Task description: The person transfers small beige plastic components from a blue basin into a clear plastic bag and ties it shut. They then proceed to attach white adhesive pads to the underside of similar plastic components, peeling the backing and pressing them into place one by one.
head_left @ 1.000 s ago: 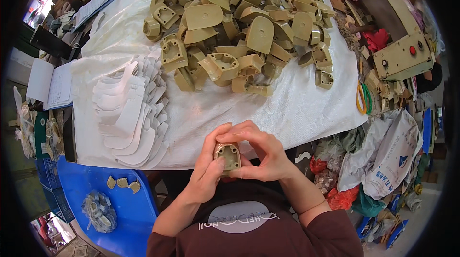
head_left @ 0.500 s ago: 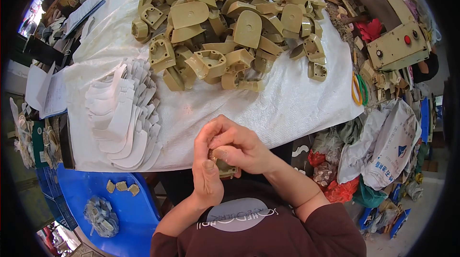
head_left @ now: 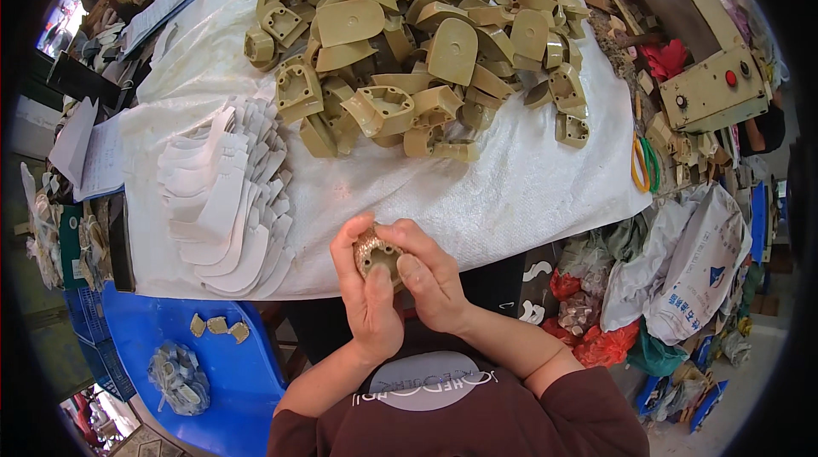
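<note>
Close in front of my body, just over the table's near edge, a tan shoe heel point(head_left: 381, 258) sits between both hands, its screw-holed hollow side showing. Glittery gold covering wraps its far left side. My left hand point(head_left: 370, 308) is closed around the left side, thumb along the hollow. From the right, my right hand point(head_left: 429, 285) grips it, with its thumb bent against the near rim. A big heap of glossy tan shoe heels point(head_left: 453, 52) lies across the far middle of the table. Left of my hands are overlapping white curved cut pieces point(head_left: 217, 201).
White woven sheeting point(head_left: 477, 193) covers the table. A blue chair point(head_left: 226, 389) at lower left bears three small gold pieces point(head_left: 218, 326) and a clear bag point(head_left: 179, 379). To the right are a beige control box point(head_left: 711, 86), rubber bands point(head_left: 651, 166) and stuffed bags point(head_left: 699, 265).
The heel has turned so its hollow and gold edge now show. My right hand has shifted from over the left fingers to the heel's right side. The view has shifted slightly.
</note>
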Demonstrator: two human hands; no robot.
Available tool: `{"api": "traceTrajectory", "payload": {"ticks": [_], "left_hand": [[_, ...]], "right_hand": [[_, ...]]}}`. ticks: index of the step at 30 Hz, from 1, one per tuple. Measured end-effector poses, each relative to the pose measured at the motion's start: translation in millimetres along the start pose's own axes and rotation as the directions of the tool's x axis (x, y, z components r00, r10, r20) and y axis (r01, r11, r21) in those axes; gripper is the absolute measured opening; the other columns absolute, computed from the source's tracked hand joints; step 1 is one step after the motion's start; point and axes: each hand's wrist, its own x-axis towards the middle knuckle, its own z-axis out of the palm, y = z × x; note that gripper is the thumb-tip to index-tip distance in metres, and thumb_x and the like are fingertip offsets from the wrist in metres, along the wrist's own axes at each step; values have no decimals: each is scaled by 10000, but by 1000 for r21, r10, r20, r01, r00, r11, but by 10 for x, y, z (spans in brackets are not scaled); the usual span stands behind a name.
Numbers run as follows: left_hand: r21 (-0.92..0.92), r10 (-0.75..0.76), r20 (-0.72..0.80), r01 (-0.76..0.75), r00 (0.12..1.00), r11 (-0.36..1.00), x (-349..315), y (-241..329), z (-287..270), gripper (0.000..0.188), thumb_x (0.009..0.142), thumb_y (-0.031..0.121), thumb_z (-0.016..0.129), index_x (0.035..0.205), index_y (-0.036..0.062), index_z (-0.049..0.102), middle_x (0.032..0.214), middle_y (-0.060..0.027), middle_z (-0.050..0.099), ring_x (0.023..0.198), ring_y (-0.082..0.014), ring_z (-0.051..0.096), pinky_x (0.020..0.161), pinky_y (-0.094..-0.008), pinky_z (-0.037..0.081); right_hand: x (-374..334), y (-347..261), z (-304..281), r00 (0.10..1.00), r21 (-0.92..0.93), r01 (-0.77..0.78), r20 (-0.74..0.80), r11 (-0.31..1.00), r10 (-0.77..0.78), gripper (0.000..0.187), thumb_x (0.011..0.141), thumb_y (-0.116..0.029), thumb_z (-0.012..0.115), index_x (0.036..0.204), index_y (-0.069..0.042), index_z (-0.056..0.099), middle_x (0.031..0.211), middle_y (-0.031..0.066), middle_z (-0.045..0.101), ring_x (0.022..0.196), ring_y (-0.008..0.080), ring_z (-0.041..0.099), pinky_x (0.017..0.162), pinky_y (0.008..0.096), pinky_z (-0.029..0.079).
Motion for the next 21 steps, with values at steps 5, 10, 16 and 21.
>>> {"api": "traceTrajectory", "payload": {"ticks": [5,10,16,21], "left_hand": [[-374,-223,85,238,971,896,134,235,20,687,965,466,413,1471,116,108,1125,-108,504,933,-188,548,801,-350,473],[453,176,320,-313,931,835,203,168,-141,760,945,468,463,1474,70,90,961,-171,599,812,-280,623,711,-359,512],[526,79,394,-295,916,797,187,160,-275,640,731,57,761,1282,13,438,979,-129,608,822,-249,623,720,-312,501],[516,14,339,-198,941,834,258,372,-296,544,636,-67,734,1138,11,540,914,-93,560,736,-172,559,642,-282,477]], "right_hand": [[79,-127,-88,968,250,-237,-22,939,250,576,972,-457,422,1337,-11,435,1097,127,492,948,192,503,844,313,421],[173,-255,-322,997,-572,25,73,820,20,511,892,-372,598,1226,4,503,907,124,527,739,225,543,639,328,456],[141,-231,-352,993,-367,106,-4,924,-115,347,838,-171,663,1118,7,561,898,116,603,807,240,598,703,318,472],[178,-181,-427,900,207,-421,-21,883,435,283,892,-210,613,1070,9,584,919,76,624,837,122,573,738,276,472]]}}
